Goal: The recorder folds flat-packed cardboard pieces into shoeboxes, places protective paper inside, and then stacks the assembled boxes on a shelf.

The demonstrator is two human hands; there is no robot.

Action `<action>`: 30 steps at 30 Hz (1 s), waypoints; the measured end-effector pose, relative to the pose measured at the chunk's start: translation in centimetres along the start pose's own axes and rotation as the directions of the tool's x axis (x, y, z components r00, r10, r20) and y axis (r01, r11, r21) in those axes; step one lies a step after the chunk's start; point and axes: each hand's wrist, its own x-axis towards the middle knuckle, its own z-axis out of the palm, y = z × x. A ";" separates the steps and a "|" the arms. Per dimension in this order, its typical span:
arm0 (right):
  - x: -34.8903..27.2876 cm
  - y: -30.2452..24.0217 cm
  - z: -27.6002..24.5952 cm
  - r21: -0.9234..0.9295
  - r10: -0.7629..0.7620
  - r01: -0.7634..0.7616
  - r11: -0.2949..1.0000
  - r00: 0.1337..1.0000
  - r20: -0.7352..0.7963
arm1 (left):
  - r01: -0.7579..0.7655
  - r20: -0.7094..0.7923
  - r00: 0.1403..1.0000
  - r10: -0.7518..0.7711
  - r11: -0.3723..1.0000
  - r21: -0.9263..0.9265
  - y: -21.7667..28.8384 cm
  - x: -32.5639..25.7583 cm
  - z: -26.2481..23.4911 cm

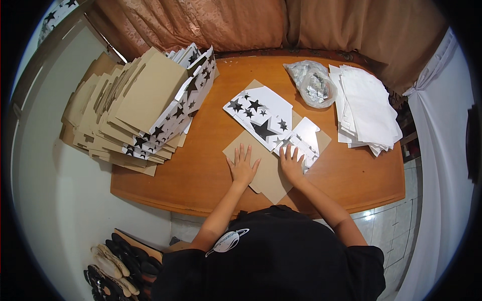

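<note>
1. My left hand (243,170) lay palm down with fingers fanned wide on a flat, plain brown cardboard sheet (271,175), gripping nothing.
2. My right hand (292,169) was also flattened, fingers spread and nothing grasped, its fingertips over the near right end of a white cardboard panel printed with black stars (268,113).
3. That panel lay across the brown sheet, at the middle of the glossy orange-brown wooden surface (351,178); I couldn't tell whether the two were joined.
4. At the left leaned a thick stack of folded brown cardboard pieces, some with white star-printed faces (145,100).
5. At the far right sat a crumpled clear plastic bag (317,86), beside a pile of white sheets (369,108).
</note>
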 end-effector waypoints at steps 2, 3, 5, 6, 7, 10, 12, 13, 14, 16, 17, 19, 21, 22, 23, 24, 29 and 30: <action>-0.2 -0.3 -0.7 -0.025 0.014 -0.014 1.000 1.000 -0.003 | 0.045 -0.025 0.999 -0.044 0.998 0.037 0.3 -0.5 0.2; -0.4 -0.1 -1.1 0.040 0.018 -0.018 0.999 1.000 -0.006 | 0.044 -0.022 0.999 -0.043 0.998 0.034 0.4 -0.7 0.4; -0.8 -0.2 -2.7 0.107 0.016 -0.016 0.994 1.000 -0.004 | 0.091 -0.026 0.996 -0.091 0.996 -0.017 0.3 -1.3 0.4; -1.1 0.1 -3.5 0.204 0.031 -0.021 0.979 0.999 -0.043 | 0.092 -0.022 0.995 -0.093 0.996 -0.017 0.1 -1.7 0.4; -1.6 0.4 -4.4 0.297 0.058 -0.031 0.954 0.995 -0.081 | 0.114 -0.006 0.993 -0.114 0.993 -0.016 0.4 -1.9 0.0; -3.4 1.3 -6.0 0.531 0.102 0.082 0.844 0.946 -0.308 | 0.182 0.011 0.983 -0.181 0.983 -0.023 0.2 -2.9 -0.4; -4.8 1.2 -6.5 0.675 0.231 0.170 0.718 0.857 -0.461 | 0.214 0.017 0.977 -0.214 0.976 -0.032 -0.2 -3.8 -0.7; -5.9 1.4 -5.5 0.672 0.238 0.164 0.722 0.853 -0.464 | 0.251 0.059 0.967 -0.250 0.968 -0.024 0.0 -4.1 -1.4; -6.8 1.7 -3.7 0.857 0.391 0.158 0.491 0.839 -0.379 | 0.291 0.099 0.953 -0.288 0.957 -0.013 0.0 -4.4 -1.7; -6.9 1.6 -5.2 0.897 0.494 0.152 0.415 0.790 -0.362 | 0.314 0.041 0.949 -0.312 0.949 -0.040 -1.5 -5.6 -0.5; -6.6 2.0 -5.1 0.898 0.497 0.152 0.414 0.789 -0.363 | 0.325 -0.013 0.945 -0.326 0.943 -0.066 -1.7 -5.8 -0.4; -6.3 2.9 -4.6 0.960 0.552 0.212 0.185 0.786 -0.279 | 0.320 -0.019 0.946 -0.323 0.944 -0.081 -1.6 -5.7 -0.6; -5.2 4.3 -2.9 0.923 0.474 0.254 0.288 0.800 -0.368 | 0.307 -0.023 0.950 -0.310 0.947 -0.097 -0.9 -5.0 -2.1; -4.3 4.5 -3.4 0.927 0.435 0.234 0.295 0.830 -0.348 | 0.304 -0.077 0.944 -0.321 0.936 -0.180 -0.6 -4.4 -3.2; -3.2 4.7 -4.4 0.928 0.391 0.218 0.303 0.859 -0.329 | 0.296 -0.135 0.931 -0.339 0.918 -0.265 -0.5 -3.7 -4.0; -2.3 5.5 -4.6 0.951 0.365 0.161 0.265 0.896 -0.253 | 0.298 -0.138 0.929 -0.342 0.917 -0.267 -1.0 -2.9 -4.3; 1.0 8.1 -4.3 0.924 0.319 0.313 0.221 0.872 -0.371 | -0.041 -0.385 0.896 -0.223 0.820 -0.570 -5.1 2.0 -7.0; 1.0 8.0 -4.8 0.913 0.259 0.293 0.283 0.893 -0.367 | -0.037 -0.388 0.892 -0.231 0.820 -0.571 -6.7 2.5 -6.2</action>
